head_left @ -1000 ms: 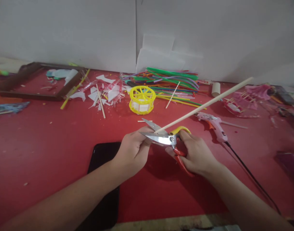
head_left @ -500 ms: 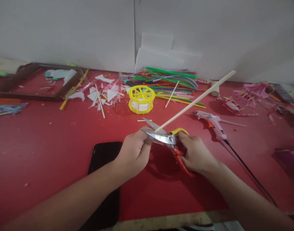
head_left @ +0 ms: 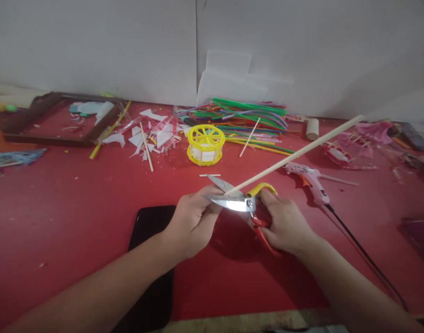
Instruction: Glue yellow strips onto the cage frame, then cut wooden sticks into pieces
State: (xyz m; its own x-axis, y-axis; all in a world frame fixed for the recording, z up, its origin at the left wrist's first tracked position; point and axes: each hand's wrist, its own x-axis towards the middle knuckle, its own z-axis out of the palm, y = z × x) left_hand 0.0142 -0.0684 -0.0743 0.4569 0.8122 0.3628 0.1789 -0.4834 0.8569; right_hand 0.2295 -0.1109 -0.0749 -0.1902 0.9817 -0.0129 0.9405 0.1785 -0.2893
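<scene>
My right hand (head_left: 288,224) is closed round the red and yellow handles of a pair of scissors (head_left: 232,202). The parted blades point left, with the near end of a long pale wooden stick (head_left: 295,155) between them. That stick slants up to the right, above the table. Closed at the blades, my left hand (head_left: 194,222) grips the stick's lower end, though its fingertips are partly hidden behind the lower blade. Beyond the blades stands a yellow wheel-shaped frame (head_left: 205,144) with pale uprights. A short stick piece (head_left: 210,175) lies between them.
A black phone (head_left: 152,277) lies under my left forearm on the red table (head_left: 76,222). To the right are a pink glue gun (head_left: 310,180) with a black cord and pink cloth. Behind are coloured pipe cleaners (head_left: 246,113), paper scraps and a dark wooden frame (head_left: 48,138).
The stick's far end has swung down and to the right, so it slants less steeply. Both hands keep their hold. The whole view has shifted slightly.
</scene>
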